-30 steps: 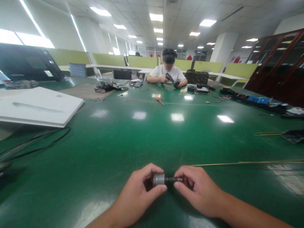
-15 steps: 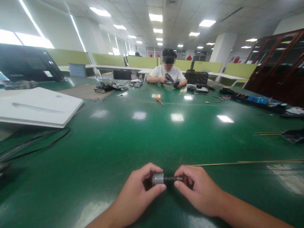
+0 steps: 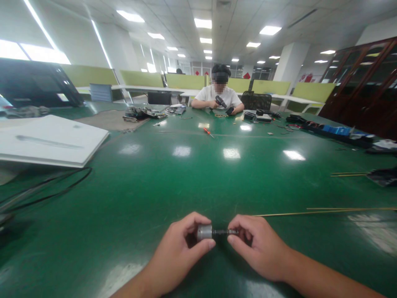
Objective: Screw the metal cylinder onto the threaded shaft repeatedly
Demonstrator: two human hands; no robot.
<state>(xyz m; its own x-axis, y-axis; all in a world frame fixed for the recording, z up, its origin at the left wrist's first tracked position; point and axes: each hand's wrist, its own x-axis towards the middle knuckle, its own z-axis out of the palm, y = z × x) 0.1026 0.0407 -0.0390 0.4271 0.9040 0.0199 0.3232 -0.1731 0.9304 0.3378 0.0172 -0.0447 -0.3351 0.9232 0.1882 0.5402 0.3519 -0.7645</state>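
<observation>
My left hand [image 3: 176,252] is closed round a small silver metal cylinder [image 3: 205,232], pinched between thumb and fingers. A short dark shaft [image 3: 221,232] sticks out of the cylinder to the right. My right hand [image 3: 257,246] pinches the far end of that shaft with its fingertips. Both hands hover just above the green table [image 3: 186,178], near its front edge, almost touching each other.
A white flat box [image 3: 49,138] lies at the left with black cables [image 3: 46,192] beneath it. Thin brass rods [image 3: 325,212] lie to the right. A red screwdriver [image 3: 209,132] lies mid-table. Across the table a person [image 3: 218,97] holds a dark tool; parts clutter the far edge.
Both hands with the cylinder have drifted very slightly up and left in view. The grip looks the same.
</observation>
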